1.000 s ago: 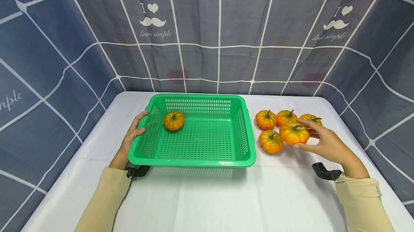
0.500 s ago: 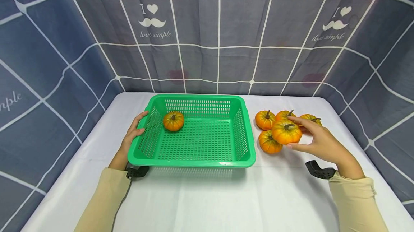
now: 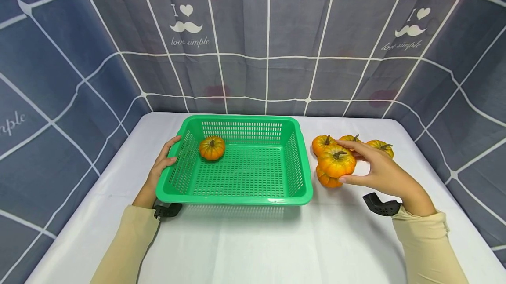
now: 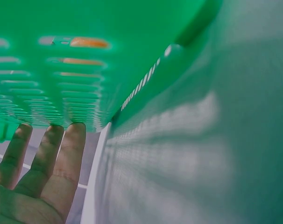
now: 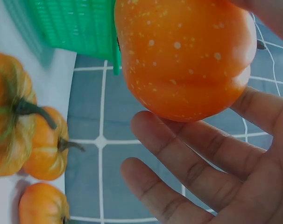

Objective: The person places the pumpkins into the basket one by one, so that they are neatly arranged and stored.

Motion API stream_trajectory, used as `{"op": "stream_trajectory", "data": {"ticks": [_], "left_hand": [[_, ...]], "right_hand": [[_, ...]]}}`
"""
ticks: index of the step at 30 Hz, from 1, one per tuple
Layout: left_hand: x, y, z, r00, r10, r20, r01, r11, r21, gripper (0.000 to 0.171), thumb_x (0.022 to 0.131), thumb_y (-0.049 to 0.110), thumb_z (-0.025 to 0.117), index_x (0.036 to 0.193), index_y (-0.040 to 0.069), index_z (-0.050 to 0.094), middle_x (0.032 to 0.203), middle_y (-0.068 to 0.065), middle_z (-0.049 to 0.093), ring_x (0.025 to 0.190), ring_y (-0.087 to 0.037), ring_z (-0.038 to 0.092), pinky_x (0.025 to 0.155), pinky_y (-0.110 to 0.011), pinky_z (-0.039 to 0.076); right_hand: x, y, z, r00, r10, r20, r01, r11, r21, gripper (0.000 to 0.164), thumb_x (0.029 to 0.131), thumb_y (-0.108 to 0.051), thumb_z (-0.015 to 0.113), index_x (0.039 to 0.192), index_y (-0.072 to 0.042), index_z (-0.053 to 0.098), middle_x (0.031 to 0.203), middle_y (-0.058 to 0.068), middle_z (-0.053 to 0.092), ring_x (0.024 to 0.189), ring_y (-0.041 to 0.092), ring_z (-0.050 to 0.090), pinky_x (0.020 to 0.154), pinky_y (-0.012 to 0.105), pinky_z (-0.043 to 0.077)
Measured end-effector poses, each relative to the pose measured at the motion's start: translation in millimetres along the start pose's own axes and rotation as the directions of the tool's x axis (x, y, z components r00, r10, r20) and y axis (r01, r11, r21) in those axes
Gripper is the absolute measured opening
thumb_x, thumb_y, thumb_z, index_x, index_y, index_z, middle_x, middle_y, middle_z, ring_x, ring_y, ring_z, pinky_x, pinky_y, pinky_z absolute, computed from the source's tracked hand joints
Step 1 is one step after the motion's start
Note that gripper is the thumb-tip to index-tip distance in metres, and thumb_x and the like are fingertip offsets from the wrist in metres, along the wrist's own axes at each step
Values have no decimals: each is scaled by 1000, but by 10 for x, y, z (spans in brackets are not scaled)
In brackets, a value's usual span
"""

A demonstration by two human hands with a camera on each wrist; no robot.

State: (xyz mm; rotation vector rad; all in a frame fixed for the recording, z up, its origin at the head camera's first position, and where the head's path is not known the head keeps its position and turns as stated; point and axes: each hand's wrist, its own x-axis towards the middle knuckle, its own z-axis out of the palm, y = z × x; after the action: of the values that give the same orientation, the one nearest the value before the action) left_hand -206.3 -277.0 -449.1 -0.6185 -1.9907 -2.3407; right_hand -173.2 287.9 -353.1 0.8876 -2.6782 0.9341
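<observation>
A small orange pumpkin (image 3: 336,163) is held between the thumb and fingers of my right hand (image 3: 377,169). It is raised over the other pumpkins and overlaps one beneath it. From the right wrist view, the held pumpkin (image 5: 183,60) shows its speckled orange side, with two fingers stretched out below it. My left hand (image 3: 158,167) rests against the left side of a green plastic basket (image 3: 237,199). Its fingers (image 4: 69,161) are straight, tips at the slotted wall, in the left wrist view. One pumpkin (image 3: 212,148) sits inside the basket at the back left.
Several pumpkins with brown-green stems lie on the white tablecloth (image 3: 253,244) right of the basket, including a far-right pumpkin (image 3: 384,147) and a back-left pumpkin (image 3: 322,143). A grey checked curtain (image 3: 241,77) encloses the table at the back and both sides.
My right hand has carried the held pumpkin leftward, over the front pumpkin and closer to the basket. The left hand and the basket have stayed in place.
</observation>
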Motion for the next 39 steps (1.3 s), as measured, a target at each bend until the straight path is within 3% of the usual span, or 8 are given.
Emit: {"op": "stream_trajectory", "data": {"ticks": [8, 14, 18, 21, 28, 34, 39], "left_hand": [[16, -8, -10, 998, 58, 25, -57, 998, -40, 60, 106, 4, 32, 157, 30, 47, 156, 9, 47, 135, -8, 53, 104, -22, 48], [20, -10, -5, 999, 48, 19, -47, 999, -24, 58, 107, 6, 32, 158, 30, 45, 157, 10, 43, 139, -7, 49, 107, -22, 46], [22, -18, -8, 997, 71, 28, -70, 997, -34, 59, 106, 4, 32, 158, 28, 47, 157, 9, 47, 136, -9, 52, 105, -22, 48], [16, -20, -6, 998, 61, 26, -60, 998, -33, 61, 105, 4, 31, 157, 30, 47, 156, 9, 47, 135, -9, 52, 104, -22, 48], [14, -28, -7, 998, 60, 25, -59, 997, -40, 62, 105, 3, 30, 158, 30, 46, 156, 8, 47, 136, -9, 52, 106, -22, 48], [25, -32, -16, 995, 89, 43, -87, 995, -48, 63, 104, 2, 30, 158, 29, 47, 157, 8, 48, 136, -9, 53, 104, -22, 49], [25, -25, -12, 996, 83, 36, -81, 996, -38, 62, 104, 2, 30, 158, 29, 47, 156, 9, 48, 136, -8, 52, 105, -22, 48]], "right_hand": [[108, -66, 55, 1000, -22, 18, 22, 1000, 12, 87, 77, -13, 99, 153, -3, 58, 137, 12, 68, 107, 4, 64, 97, 7, 44], [179, -111, 83, 999, -6, 49, 3, 998, 58, 85, 80, -12, 97, 154, -3, 57, 140, 13, 65, 112, 5, 63, 101, 11, 46], [241, -152, 108, 997, 10, 75, -15, 997, 70, 84, 82, -14, 96, 156, -5, 56, 147, 14, 62, 117, 12, 63, 105, 35, 55], [290, -179, 138, 996, 8, 91, -15, 997, 71, 84, 84, -16, 96, 157, -8, 55, 152, 14, 60, 120, 16, 62, 104, 54, 54], [404, -248, 194, 991, -15, 136, 1, 995, 101, 84, 85, -17, 95, 158, -10, 54, 153, 10, 59, 120, 19, 62, 102, 36, 54], [500, -325, 244, 985, -28, 173, 7, 993, 117, 84, 86, -22, 94, 158, -8, 54, 153, 13, 59, 129, 30, 61, 104, 60, 52], [577, -377, 280, 979, -9, 203, -13, 994, 107, 84, 87, -24, 94, 158, -8, 53, 150, 15, 60, 131, 34, 58, 105, 65, 50]]}}
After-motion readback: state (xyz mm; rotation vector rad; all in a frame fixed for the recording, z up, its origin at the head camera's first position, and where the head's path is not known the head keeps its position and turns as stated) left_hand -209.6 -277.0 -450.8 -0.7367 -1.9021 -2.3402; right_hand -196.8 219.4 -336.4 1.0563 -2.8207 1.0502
